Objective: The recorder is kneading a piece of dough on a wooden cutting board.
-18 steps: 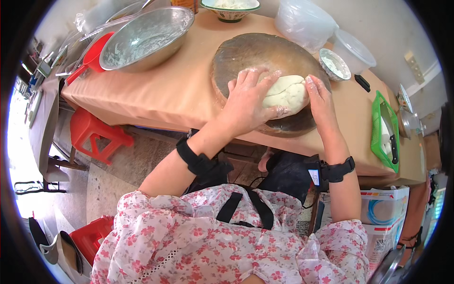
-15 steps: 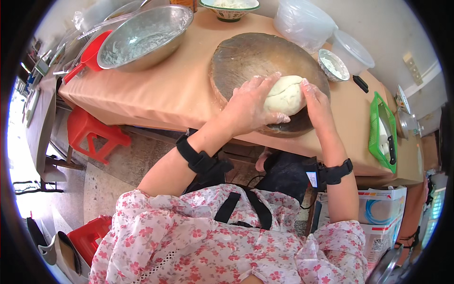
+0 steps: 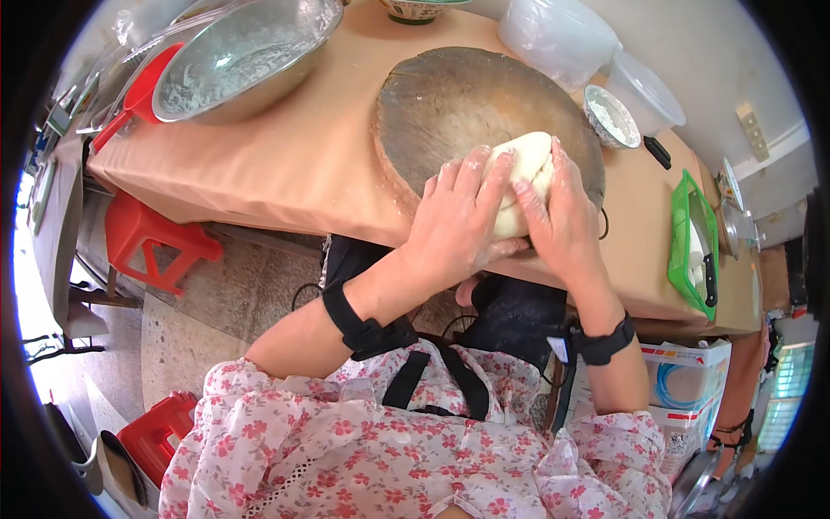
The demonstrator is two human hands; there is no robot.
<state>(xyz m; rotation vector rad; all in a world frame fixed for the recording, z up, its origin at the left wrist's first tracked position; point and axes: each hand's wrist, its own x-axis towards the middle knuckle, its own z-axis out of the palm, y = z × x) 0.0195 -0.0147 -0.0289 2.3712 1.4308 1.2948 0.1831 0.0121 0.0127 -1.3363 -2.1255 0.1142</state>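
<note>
A pale lump of dough (image 3: 527, 169) lies on a round wooden chopping board (image 3: 450, 104) on the tan-covered table. My left hand (image 3: 458, 221) presses on the dough from the left, fingers spread and dusted with flour. My right hand (image 3: 562, 216) cups the dough from the right. Both hands cover the near half of the dough, close to the board's front edge. Black bands wrap both wrists.
A large floured metal bowl (image 3: 242, 56) sits at the back left beside a red scoop (image 3: 134, 104). A small bowl of flour (image 3: 609, 117) and clear plastic tubs (image 3: 558, 35) stand behind the board. A green basket (image 3: 692, 246) with a knife lies at right. Red stools (image 3: 147, 242) stand below.
Both hands have drawn the dough toward me, to the board's near edge, and now close tighter around it, covering more of it.
</note>
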